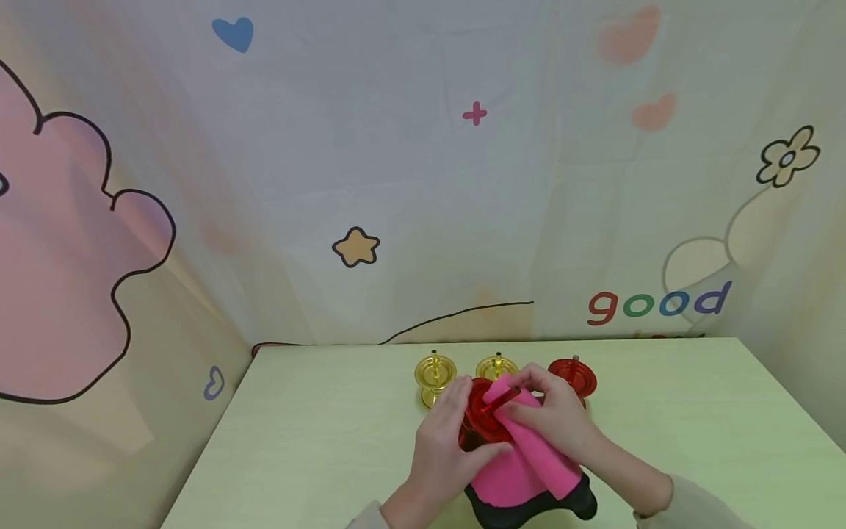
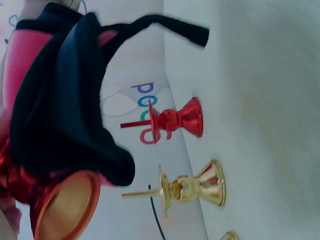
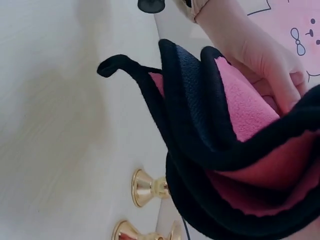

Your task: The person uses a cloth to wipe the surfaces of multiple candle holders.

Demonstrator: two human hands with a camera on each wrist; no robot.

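My left hand grips a shiny red candlestick by its dish, its spike tilted toward the right. In the left wrist view, the hollow base of that candlestick shows from below. My right hand pinches a pink cloth with black edging, folded against the dish right beside the spike. The cloth hangs in loose folds under the hands in the right wrist view, and its black edge droops over the table.
Behind the hands stand two gold candlesticks and another red candlestick, in a row near the back of the pale table. A printed curtain hangs beyond the table's back edge.
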